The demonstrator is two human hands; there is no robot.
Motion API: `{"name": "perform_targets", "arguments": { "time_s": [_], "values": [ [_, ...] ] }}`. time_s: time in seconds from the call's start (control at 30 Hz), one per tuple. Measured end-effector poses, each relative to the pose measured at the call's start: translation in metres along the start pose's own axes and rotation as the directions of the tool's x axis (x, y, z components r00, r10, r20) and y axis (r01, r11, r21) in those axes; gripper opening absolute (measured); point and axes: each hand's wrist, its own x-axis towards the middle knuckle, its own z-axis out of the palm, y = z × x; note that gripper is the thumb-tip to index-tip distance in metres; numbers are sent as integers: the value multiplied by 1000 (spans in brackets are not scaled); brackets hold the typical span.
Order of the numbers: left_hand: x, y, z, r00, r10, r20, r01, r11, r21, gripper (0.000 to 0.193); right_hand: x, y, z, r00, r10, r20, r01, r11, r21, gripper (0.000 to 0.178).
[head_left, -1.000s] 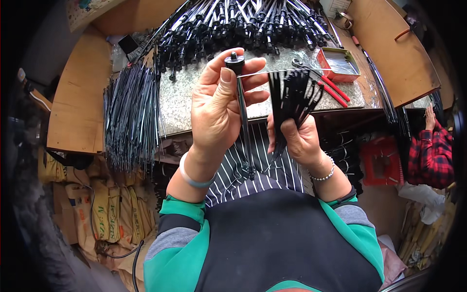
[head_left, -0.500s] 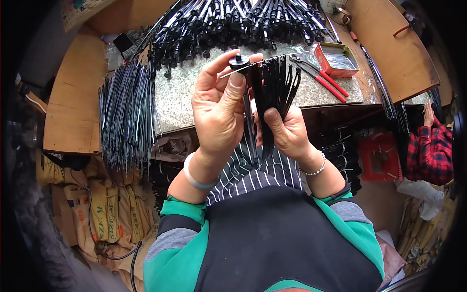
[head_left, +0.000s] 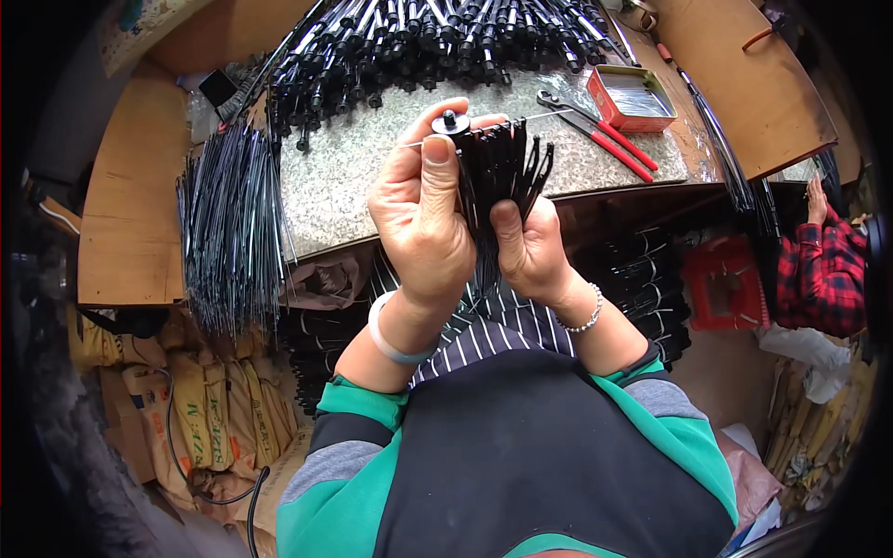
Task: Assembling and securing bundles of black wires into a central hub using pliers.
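My left hand is closed around a black umbrella shaft with a round, disc-topped hub, its thumb pressed just under the disc. A thin metal wire crosses at the hub and sticks out to the right past the ribs. My right hand grips a bundle of black umbrella ribs, thumb in front. Their looped upper ends line up along the wire, close against the hub. Several loops at the right lean outward. The ribs' lower ends hang between my wrists, partly hidden.
A speckled worktop carries a heap of umbrella frames at the back. Red-handled pliers lie by a red tin of thin wires. Loose dark ribs hang over the left edge. Another person's plaid sleeve shows at right.
The bundle of ribs has moved left along the wire, closing the gap to the hub. My right hand has come nearer my left. The hub has tilted slightly.
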Motion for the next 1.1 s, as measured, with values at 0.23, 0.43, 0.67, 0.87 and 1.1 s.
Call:
{"name": "perform_targets", "arguments": {
  "time_s": [0.23,0.43,0.67,0.87,1.1],
  "values": [
    [4,-4,3,995,-67,78,75,992,-104,37,-1,1,-5,991,112,77,-120,987,110,38],
    [12,-9,-14,971,-228,68,234,966,-109,32,-7,7,-10,982,139,127,-150,986,77,42],
    [4,-20,2,981,166,-104,-158,984,85,28,-5,7,0,998,70,-11,-71,982,-177,35],
    [3,-19,-1,989,108,-97,-86,975,207,30,-2,5,-5,998,-25,-61,18,995,-102,26],
    [0,-22,-2,988,110,-110,-102,992,76,30,5,9,-7,998,-63,-22,62,997,-40,25]
  ]
}}
